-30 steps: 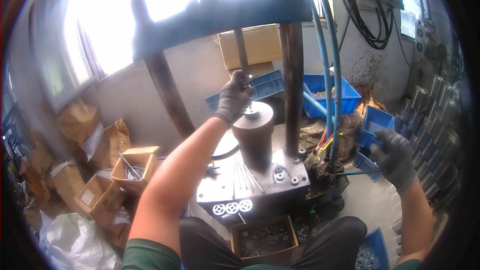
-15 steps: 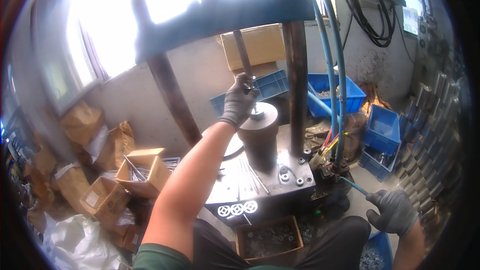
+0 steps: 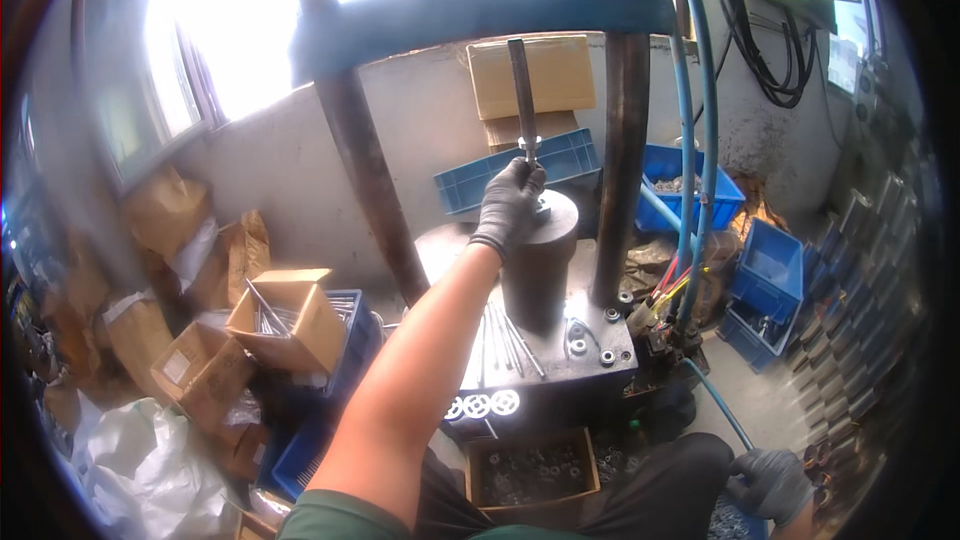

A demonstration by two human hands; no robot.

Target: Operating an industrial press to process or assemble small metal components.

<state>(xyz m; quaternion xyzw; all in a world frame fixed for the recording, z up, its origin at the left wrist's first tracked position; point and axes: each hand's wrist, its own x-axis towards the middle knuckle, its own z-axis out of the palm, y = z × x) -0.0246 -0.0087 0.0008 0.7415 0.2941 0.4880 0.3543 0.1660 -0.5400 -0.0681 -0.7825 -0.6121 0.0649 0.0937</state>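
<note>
My left hand (image 3: pixel 512 202), in a dark grey glove, is closed around a slim upright metal rod (image 3: pixel 531 154) just above the dark cylindrical block (image 3: pixel 540 275) of a press. A shiny collar sits at the rod's upper end, right under the press's square ram (image 3: pixel 523 90); whether they touch is hard to tell. The rod's lower part is hidden by my fingers. At the lower right, my right hand (image 3: pixel 772 485), also gloved, grips the end of a long blue lever (image 3: pixel 718 402) that slopes down toward me.
Loose thin rods (image 3: pixel 512 340), pliers (image 3: pixel 578 335) and small rings lie on the press table (image 3: pixel 470 370). A box of small metal parts (image 3: pixel 532 510) stands below. Cartons (image 3: pixel 312 335) are at left, blue bins (image 3: pixel 765 265) and stacked metal tubes (image 3: pixel 850 320) at right.
My right hand has pushed the lever's end downward. My left hand has slid lower, closer to the block's top, uncovering the collar. The whole view has shifted slightly.
</note>
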